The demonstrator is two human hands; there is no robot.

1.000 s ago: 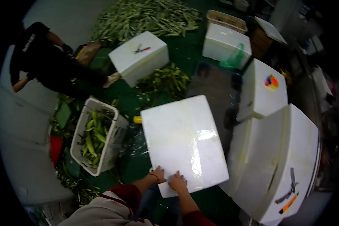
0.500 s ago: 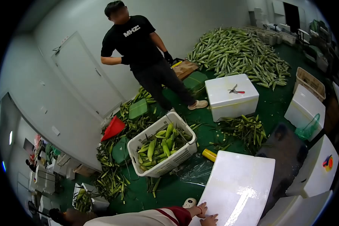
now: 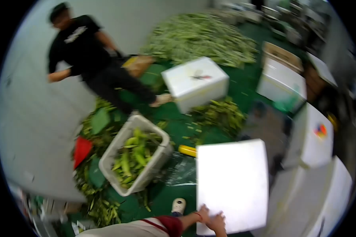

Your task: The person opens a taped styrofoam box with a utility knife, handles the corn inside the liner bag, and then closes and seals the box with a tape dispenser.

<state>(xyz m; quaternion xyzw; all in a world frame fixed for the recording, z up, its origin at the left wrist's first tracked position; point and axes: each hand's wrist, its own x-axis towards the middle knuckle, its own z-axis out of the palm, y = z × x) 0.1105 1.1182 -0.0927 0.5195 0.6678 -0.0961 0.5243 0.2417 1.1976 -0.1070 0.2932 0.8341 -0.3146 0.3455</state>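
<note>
A large white foam box (image 3: pixel 232 179) stands in front of me, its pale top facing up. My left hand (image 3: pixel 203 214), with a red cord at the wrist, rests on its near left edge, fingers stretched out. Just right of it, my right hand (image 3: pixel 216 222) lies on the same surface with the fingers apart. Both hands are slightly blurred, and neither grips anything. Left of the box is a white plastic crate (image 3: pixel 132 187) holding green corn cobs (image 3: pixel 136 156).
A person (image 3: pixel 87 51) in dark clothes stands beyond the crate. Behind is a big corn pile (image 3: pixel 201 39). Pliers (image 3: pixel 201 76) lie on another foam box (image 3: pixel 201 96). More foam boxes (image 3: pixel 310 138) line the right. Husks (image 3: pixel 221 116), a yellow roll (image 3: pixel 187 150) and clear plastic (image 3: pixel 182 170) lie about.
My view has swung to the right, so the room's contents sit further left in the picture. My hands stay on the foam box's near edge.
</note>
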